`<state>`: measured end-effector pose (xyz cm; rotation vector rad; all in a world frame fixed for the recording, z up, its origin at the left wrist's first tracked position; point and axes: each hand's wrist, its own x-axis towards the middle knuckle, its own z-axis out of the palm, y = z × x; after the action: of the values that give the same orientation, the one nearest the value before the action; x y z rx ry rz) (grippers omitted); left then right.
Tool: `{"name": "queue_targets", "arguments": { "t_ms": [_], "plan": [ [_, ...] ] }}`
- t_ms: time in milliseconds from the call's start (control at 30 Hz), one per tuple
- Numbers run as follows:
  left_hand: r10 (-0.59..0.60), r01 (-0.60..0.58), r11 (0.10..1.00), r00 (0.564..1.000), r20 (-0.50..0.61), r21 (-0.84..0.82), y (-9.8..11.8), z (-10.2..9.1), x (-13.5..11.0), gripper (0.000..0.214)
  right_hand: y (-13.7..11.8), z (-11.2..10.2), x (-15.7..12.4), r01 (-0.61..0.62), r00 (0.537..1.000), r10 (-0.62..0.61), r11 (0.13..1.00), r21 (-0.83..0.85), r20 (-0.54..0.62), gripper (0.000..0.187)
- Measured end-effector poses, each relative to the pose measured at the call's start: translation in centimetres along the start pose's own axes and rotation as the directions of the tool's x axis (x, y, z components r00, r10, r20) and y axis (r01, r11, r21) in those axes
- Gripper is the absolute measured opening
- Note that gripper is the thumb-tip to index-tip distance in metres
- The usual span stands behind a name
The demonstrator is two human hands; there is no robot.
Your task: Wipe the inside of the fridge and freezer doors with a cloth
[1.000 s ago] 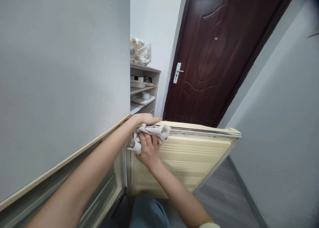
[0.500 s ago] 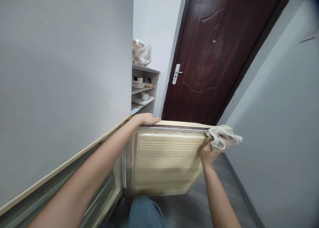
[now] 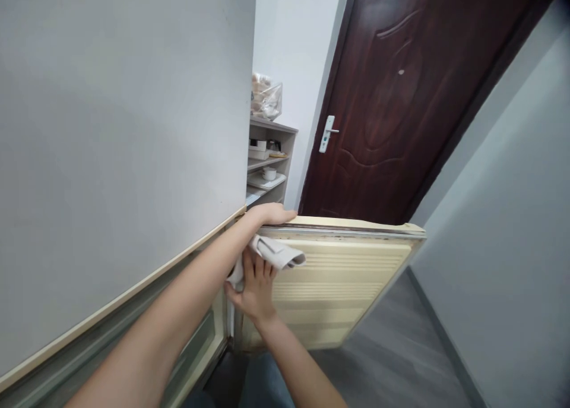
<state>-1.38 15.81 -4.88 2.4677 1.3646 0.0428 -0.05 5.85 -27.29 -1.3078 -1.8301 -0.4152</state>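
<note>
A cream door (image 3: pixel 338 277) with a ridged inner panel, like a small refrigerator's, stands swung open in front of me. My left hand (image 3: pixel 276 214) is closed over its top edge near the hinge end. Below that hand, my right hand (image 3: pixel 256 286) presses a light grey cloth (image 3: pixel 280 253) against the inner side of the door, close to the hinge. The cloth is bunched under and around the fingers. Dark stains mark the seal strip along the top of the inner panel. My left forearm hides part of the hinge corner.
A large pale flat surface (image 3: pixel 120 99) fills the left side, edged with cream trim. Beyond it, a shelf unit (image 3: pixel 285 130) holds a plastic bag (image 3: pixel 267 98) and a white cup (image 3: pixel 269 173). A dark red door (image 3: pixel 378 123) stands behind. Grey floor (image 3: pixel 396 331) shows at lower right.
My right hand has moved the cloth left along the door, from the far top corner to near the hinge. My left hand stays on the top edge. The view has shifted slightly.
</note>
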Motion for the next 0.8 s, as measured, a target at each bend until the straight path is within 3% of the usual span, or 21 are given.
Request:
{"name": "queue_targets", "arguments": {
  "t_ms": [100,167,233,367,467,567,633,733,800],
  "plan": [
    [-0.002,0.002,1.000,1.000,0.009,-0.011,0.0,0.0,-0.1,0.092,1.2,0.3,-1.4,0.036,0.999,-0.037,0.993,0.115,0.004,0.078],
    [0.000,0.000,1.000,1.000,0.010,-0.010,0.0,0.0,-0.2,0.093,3.0,-0.2,-2.5,-0.007,0.992,0.022,0.993,0.119,-0.125,0.067],
    [0.002,-0.002,1.000,1.000,0.011,-0.007,0.0,0.0,-0.3,0.093,5.2,-1.1,-3.5,-0.112,0.945,0.133,0.990,0.085,-0.300,0.061],
    [0.002,-0.002,1.000,1.000,0.012,0.000,0.0,-0.1,-0.4,0.091,10.6,-4.4,-4.0,-0.308,0.780,0.260,0.951,0.013,-0.569,0.057],
    [0.003,-0.003,1.000,1.000,0.008,-0.001,-0.1,0.0,-0.2,0.090,15.3,-7.5,-3.5,-0.452,0.613,0.310,0.892,-0.001,-0.727,0.062],
    [0.001,-0.001,1.000,1.000,0.005,-0.001,-0.1,0.1,0.0,0.091,20.1,-10.4,-3.3,-0.619,0.440,0.375,0.785,0.026,-0.816,0.070],
    [0.002,-0.002,1.000,1.000,0.005,0.002,-0.1,0.1,-0.1,0.091,22.6,-11.7,-3.3,-0.665,0.378,0.419,0.743,0.072,-0.826,0.072],
    [0.006,-0.006,1.000,1.000,0.004,0.009,0.0,0.2,-0.2,0.090,23.9,-11.8,-3.0,-0.651,0.356,0.498,0.739,0.173,-0.790,0.074],
    [0.002,-0.002,1.000,1.000,-0.005,0.017,0.0,0.2,-0.2,0.089,22.5,-10.5,-2.4,-0.626,0.392,0.500,0.760,0.175,-0.772,0.078]
  ]
}}
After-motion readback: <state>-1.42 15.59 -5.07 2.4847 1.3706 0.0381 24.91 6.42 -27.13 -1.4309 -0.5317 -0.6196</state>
